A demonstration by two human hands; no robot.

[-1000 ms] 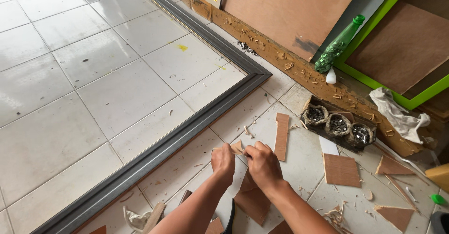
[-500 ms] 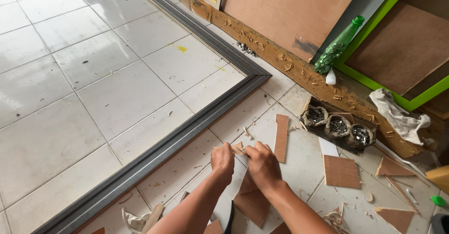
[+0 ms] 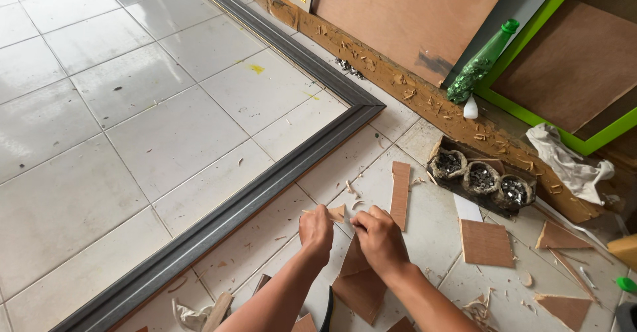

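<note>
The white tiled floor [image 3: 133,126] fills most of the view. A long grey frame [image 3: 265,186] lies flat on it, its corner pointing toward the wall. Brown boards [image 3: 405,20] lean along the far side, one of them edged in bright green [image 3: 531,109], above a low wooden strip covered in shavings.

A crumpled white cloth [image 3: 570,163] lies to the right by the green edge. A green bottle [image 3: 481,63] leans head-down against the boards, its white tip near the shavings.

Just below it a dark tray [image 3: 458,147] sits on the floor and holds three round cups [image 3: 482,178] in a row; each cup is filled with small dark and silvery bits, too small to tell apart.

Flat brown offcuts are scattered over the tiles: a narrow upright strip [image 3: 400,194] just above the hands, a square piece [image 3: 486,242] to the right, triangular ones farther right.

The left hand [image 3: 316,231] and right hand [image 3: 379,238] are close together low in the middle. Both grips are clamped on a small wood chip [image 3: 337,212], held between the fingertips just above the floor, left of the narrow strip. A larger brown piece [image 3: 358,285] lies under the right wrist.
</note>
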